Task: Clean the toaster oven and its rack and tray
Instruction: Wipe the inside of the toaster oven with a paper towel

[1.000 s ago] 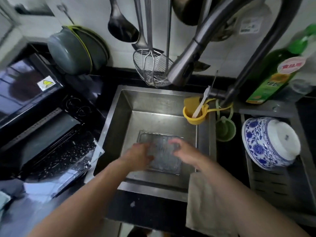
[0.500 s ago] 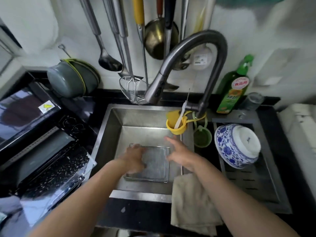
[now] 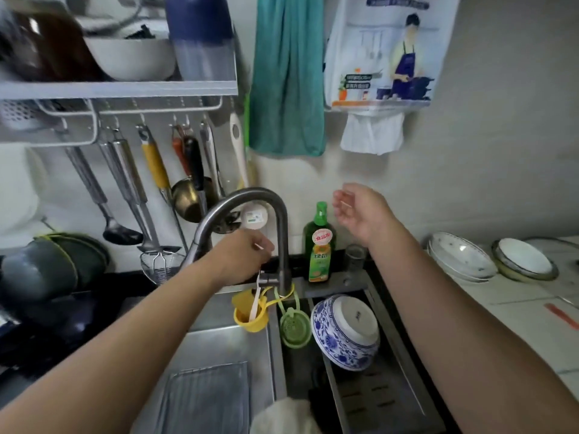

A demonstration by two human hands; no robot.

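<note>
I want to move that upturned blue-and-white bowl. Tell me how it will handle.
The blue-and-white bowl looks glazed ceramic, so probably heavy for its size and breakable if dropped. It leans tilted on the drain rack, so a nudge may slide or rock it. Its glossy surface could be slippery.

I see both bare forearms reaching forward from the bottom corners of the view. My left hand (image 3: pixel 242 255) is stretched out ahead, knuckles up, fingers bent downward at the far end of the arm; they look curled around something, though blur keeps me from saying what, or whether they truly grip. My right hand (image 3: pixel 360 211) is raised higher and well apart from the left, wrist cocked, palm turned leftward, fingers loosely curved and holding nothing.
</note>
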